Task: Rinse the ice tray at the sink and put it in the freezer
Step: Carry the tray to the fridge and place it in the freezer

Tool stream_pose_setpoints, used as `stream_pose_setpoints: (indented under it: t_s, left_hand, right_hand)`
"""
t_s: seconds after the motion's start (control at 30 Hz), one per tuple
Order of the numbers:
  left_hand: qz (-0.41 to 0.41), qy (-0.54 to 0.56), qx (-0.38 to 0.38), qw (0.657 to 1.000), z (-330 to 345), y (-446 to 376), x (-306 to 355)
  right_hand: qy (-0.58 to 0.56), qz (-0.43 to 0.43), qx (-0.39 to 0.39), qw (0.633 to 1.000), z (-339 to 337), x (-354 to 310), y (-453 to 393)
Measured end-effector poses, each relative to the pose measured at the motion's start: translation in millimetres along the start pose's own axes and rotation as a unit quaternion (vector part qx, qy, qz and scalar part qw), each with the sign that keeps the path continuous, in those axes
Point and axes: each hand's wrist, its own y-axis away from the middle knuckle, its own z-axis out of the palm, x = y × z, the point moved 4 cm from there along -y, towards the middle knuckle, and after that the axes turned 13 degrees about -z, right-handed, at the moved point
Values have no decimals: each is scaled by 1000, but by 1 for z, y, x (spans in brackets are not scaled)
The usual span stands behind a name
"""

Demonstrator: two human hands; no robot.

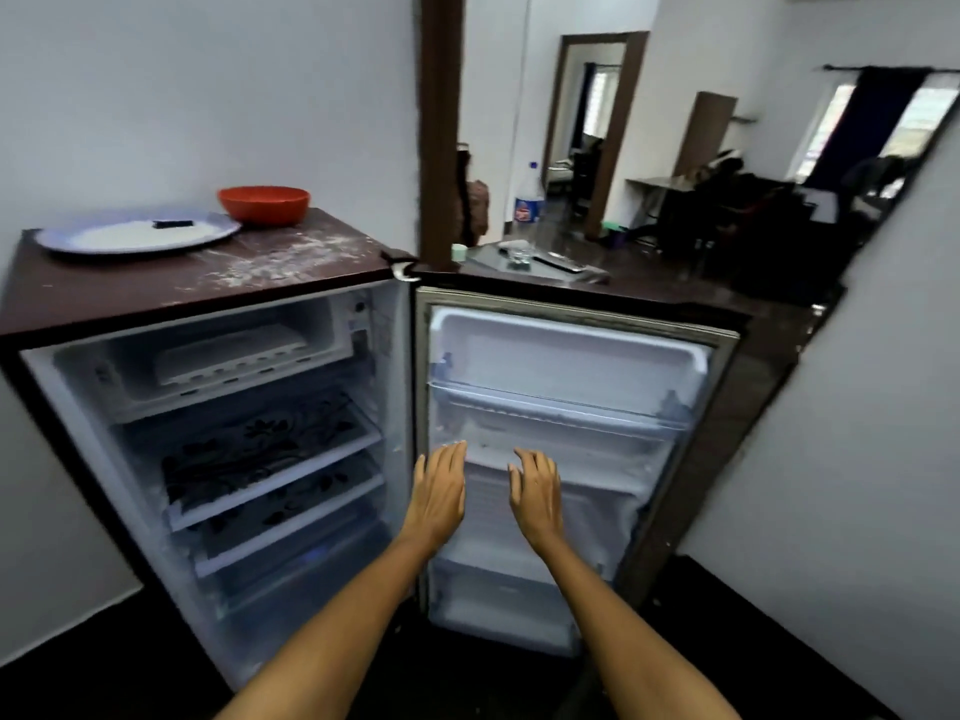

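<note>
The fridge (218, 407) stands open, and its door (566, 459) swings out to the right. The white ice tray (228, 356) lies flat in the freezer box (208, 366) at the very top, so it looks like it is already put away. I cannot tell if there is water in its little cups.

Both hands are in front of the door, well apart from the tray. The left hand (439, 493) has straight fingers and its grip holds nothing. The right hand (535, 493) has loose, spread fingers and its grip holds nothing too.

The tray is likely light, thin plastic that can bend a bit. If wet it may be slippery. It would be best to take it by its two short ends and keep it level.

The glass shelves (270, 459) below look bare. The door racks (561, 407) look bare as well.

On top of the fridge sit a red bowl (264, 204) and a big flat plate (137, 233) with a small dark thing on it.
</note>
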Motion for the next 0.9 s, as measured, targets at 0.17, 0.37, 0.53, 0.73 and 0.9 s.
stream_pose_setpoints:
  t_s: [0.17,0.37,0.53,0.73,0.9]
  left_hand:
    - [91,-10,8,996,23,-10,100]
    - [156,-13,45,987,34,-32,222]
    - [88,-61,-28,994,60,-51,266]
    - [68,-72,26,995,48,-55,272]
    - [30,-18,36,999,50,-27,258]
  right_hand:
    - [8,85,33,996,-55,85,15]
    - [37,142,30,989,-107,187,22]
    - [28,163,31,986,-125,236,26]
    - [-5,182,30,983,-126,255,40]
    - [-11,191,20,981,-129,258,66]
